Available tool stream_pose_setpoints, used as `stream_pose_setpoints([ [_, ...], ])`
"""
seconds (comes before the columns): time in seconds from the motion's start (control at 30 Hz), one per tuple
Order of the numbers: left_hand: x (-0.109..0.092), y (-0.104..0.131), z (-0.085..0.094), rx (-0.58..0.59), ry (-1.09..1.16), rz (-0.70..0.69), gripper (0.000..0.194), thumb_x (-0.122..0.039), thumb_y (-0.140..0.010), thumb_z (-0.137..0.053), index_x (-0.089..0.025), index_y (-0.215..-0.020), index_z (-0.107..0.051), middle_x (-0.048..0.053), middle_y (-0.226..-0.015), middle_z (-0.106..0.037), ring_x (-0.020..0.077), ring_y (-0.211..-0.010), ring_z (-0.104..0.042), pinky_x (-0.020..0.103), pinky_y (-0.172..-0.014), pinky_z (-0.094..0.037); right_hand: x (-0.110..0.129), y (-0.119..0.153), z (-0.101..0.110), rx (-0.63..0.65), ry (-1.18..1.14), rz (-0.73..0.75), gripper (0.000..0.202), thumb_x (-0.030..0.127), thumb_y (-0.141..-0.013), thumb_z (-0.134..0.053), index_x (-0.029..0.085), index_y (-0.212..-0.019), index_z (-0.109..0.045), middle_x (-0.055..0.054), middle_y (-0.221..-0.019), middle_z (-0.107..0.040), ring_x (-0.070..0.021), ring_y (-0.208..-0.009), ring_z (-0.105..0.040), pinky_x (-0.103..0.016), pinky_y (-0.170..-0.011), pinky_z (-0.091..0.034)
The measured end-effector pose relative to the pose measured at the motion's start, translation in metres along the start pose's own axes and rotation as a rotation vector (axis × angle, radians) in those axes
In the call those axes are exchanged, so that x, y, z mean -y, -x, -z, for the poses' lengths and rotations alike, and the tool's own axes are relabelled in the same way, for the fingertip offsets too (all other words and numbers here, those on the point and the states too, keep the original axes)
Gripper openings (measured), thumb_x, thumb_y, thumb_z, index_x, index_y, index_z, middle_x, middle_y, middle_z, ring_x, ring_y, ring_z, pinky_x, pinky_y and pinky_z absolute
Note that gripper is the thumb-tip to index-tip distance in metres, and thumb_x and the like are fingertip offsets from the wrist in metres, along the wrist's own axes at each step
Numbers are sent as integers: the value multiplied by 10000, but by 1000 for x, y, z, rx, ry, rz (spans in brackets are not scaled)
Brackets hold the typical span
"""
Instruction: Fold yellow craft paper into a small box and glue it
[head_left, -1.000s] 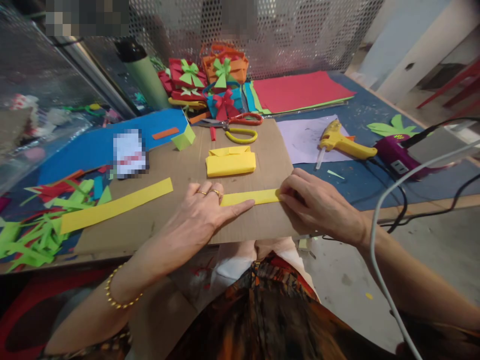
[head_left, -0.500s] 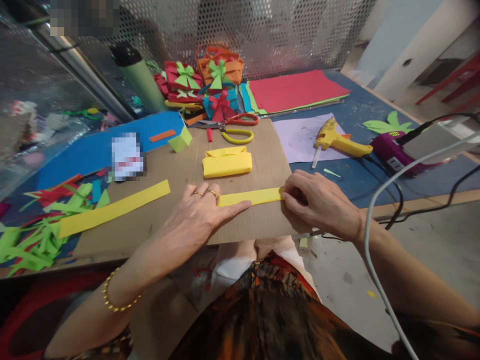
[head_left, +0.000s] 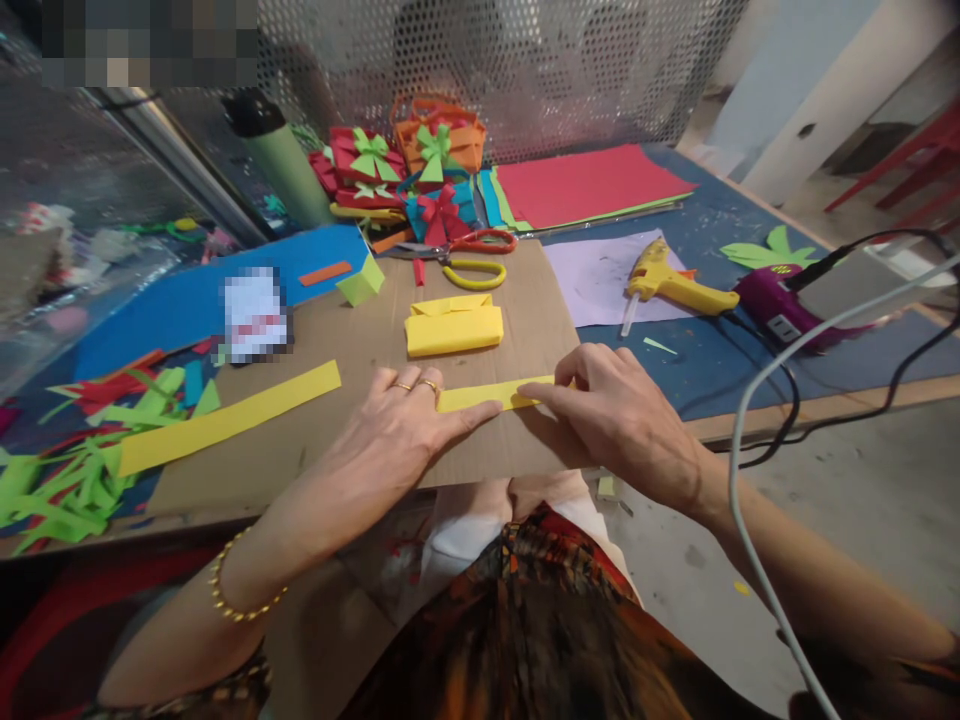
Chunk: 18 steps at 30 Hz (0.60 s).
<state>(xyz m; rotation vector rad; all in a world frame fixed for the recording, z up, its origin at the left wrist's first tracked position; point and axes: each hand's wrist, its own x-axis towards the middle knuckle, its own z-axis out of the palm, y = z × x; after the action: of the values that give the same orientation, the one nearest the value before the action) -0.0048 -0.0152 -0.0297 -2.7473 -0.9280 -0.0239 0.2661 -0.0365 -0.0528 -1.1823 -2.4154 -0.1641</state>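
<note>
A short yellow paper strip (head_left: 474, 396) lies on the brown cardboard (head_left: 480, 445) in front of me. My left hand (head_left: 397, 415) holds its left end down, fingers bent at the knuckles and thumb stretched along the lower edge; the fingertips are hidden. At the strip's right end, my right hand (head_left: 619, 415) has its fingers curled, with the thumb lying on the paper. Just beyond stands a folded yellow paper piece (head_left: 454, 330). A longer yellow strip (head_left: 232, 418) rests to the left. Scissors (head_left: 476, 270) with red and yellow handles lie farther back.
Paper scraps (head_left: 75, 485) heap at the left. Decorated paper bags (head_left: 439, 145) and a green bottle (head_left: 289, 170) stand behind. To the right are a yellow glue gun (head_left: 675, 280), a purple power socket (head_left: 787, 310) and a white cable (head_left: 739, 470) passing over my right forearm.
My right hand has shifted slightly left along the strip, and its thumb now reaches over the paper. My left hand stays in place.
</note>
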Motion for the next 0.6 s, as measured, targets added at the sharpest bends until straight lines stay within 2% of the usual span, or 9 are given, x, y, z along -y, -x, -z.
stream_pose_setpoints([
  [0.1, 0, 0, -1, 8, 0, 7, 532, -203, -1025, -551, -452, -1490, -486, 52, -951, -549, 236, -925, -542, 344, -778, -339, 3, 1, 2, 23, 99, 141, 288, 215, -1040, -466, 221, -1189, -712, -75, -928, -608, -213, -805, -421, -354, -708, -268],
  [0.2, 1, 1, -3, 5, 6, 12, 536, -199, -1031, -533, -459, -1497, -479, 55, -963, -558, 240, -938, -546, 351, -799, -345, 1, 4, 4, 71, 167, 193, 278, 236, -1030, -511, 183, -1244, -681, -89, -932, -625, -224, -820, -407, -358, -705, -258],
  [0.33, 1, 3, -3, 26, -14, 12, 575, -178, -1026, -528, -463, -1520, -448, 65, -980, -555, 254, -954, -541, 355, -798, -346, -4, 11, 5, 104, 186, 179, 345, 243, -1033, -501, 194, -1352, -624, -97, -997, -638, -225, -839, -407, -354, -721, -258],
  [0.6, 1, 4, 0, 46, -17, 15, 622, -151, -1028, -494, -471, -1552, -397, 75, -1002, -539, 260, -949, -518, 356, -783, -340, -15, 31, 5, 25, 232, 85, 397, 118, -967, -551, 245, -1332, -640, -86, -1068, -648, -219, -847, -429, -345, -742, -275],
])
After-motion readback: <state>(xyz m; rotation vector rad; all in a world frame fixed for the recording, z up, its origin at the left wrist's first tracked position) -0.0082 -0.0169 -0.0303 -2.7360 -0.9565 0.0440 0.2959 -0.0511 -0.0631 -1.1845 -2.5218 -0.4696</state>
